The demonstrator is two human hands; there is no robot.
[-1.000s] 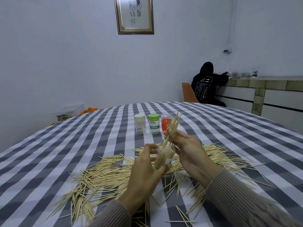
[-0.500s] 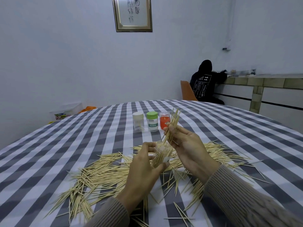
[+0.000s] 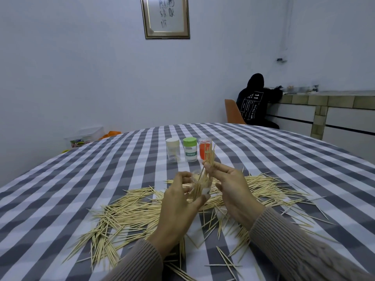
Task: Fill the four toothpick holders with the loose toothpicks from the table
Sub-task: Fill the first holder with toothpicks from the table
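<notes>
My left hand [image 3: 178,203] grips a small clear toothpick holder [image 3: 197,186] above the table, tilted. My right hand [image 3: 231,187] pinches a bundle of toothpicks [image 3: 209,161] whose lower ends sit in that holder's mouth. Loose toothpicks [image 3: 132,211] lie scattered across the checked tablecloth under and around both hands. Three more holders stand in a row behind: a white-capped one [image 3: 173,149], a green-capped one [image 3: 190,149] labelled toothpick, and a red one [image 3: 204,148] partly behind the bundle.
The table with its grey and white checked cloth [image 3: 81,179] fills the foreground. A person in a black hoodie [image 3: 254,102] sits on an orange chair [image 3: 233,112] at a tiled counter [image 3: 324,110] at the back right. A plastic box [image 3: 85,136] sits beyond the table's left edge.
The bundle in my right hand has slid a little lower into the holder. Both hands stay close together in about the same place.
</notes>
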